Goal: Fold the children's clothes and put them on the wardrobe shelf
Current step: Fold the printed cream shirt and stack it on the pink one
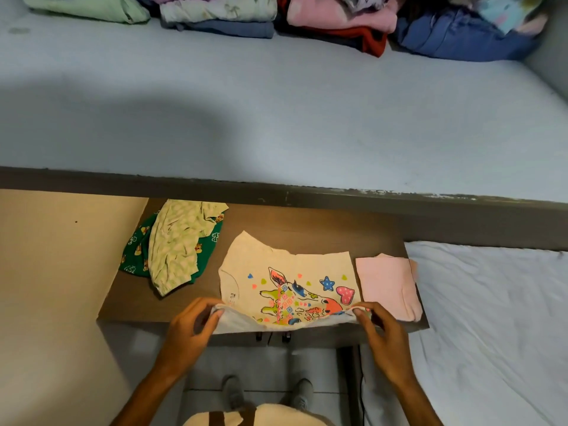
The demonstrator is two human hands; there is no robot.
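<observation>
Cream printed shirt (285,284) spread flat on the brown tabletop (322,235), near edge lifted. Left hand (190,327) and right hand (381,333) each pinch one near corner, probably so the hem can be carried evenly over the print. Folded pink garment (387,287) lies just beside it; unfolded green clothes (172,247) wait at left; folded stacks (215,13) line the shelf (276,118) beyond

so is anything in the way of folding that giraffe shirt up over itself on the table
Nothing visible is. The left hand and right hand already pinch the near edge of the giraffe shirt. The folded pink garment lies beside it on the right, the green clothes on the left, both off it.
</observation>
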